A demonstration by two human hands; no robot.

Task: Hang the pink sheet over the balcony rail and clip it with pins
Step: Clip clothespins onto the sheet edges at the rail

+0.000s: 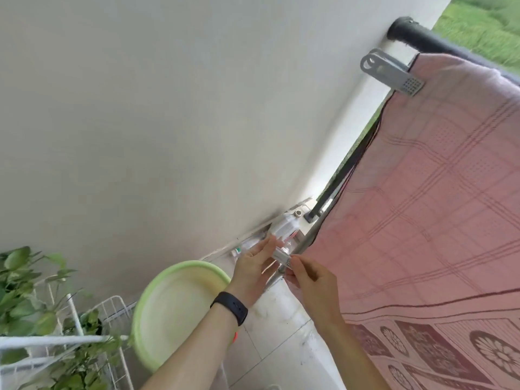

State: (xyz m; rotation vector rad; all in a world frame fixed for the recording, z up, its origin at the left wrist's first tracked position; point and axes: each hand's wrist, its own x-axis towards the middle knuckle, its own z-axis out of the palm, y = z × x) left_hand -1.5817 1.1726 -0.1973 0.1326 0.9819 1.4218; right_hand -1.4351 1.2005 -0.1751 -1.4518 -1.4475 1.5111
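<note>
Now | right hand (312,280) pinches pin (282,256) | left hand (251,267) straight-fingered against it | pink sheet (422,206) just beside

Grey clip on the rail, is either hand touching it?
No, the grey clip sits alone on the pink sheet at the rail; lower down the right hand pinches a second clip beside the left hand.

One pink sheet (436,206), one black rail (408,32), one green basin (194,265), two hands, left hand (253,273) and right hand (312,280), and two grey pins: rail pin (392,72), held pin (282,257).
</note>
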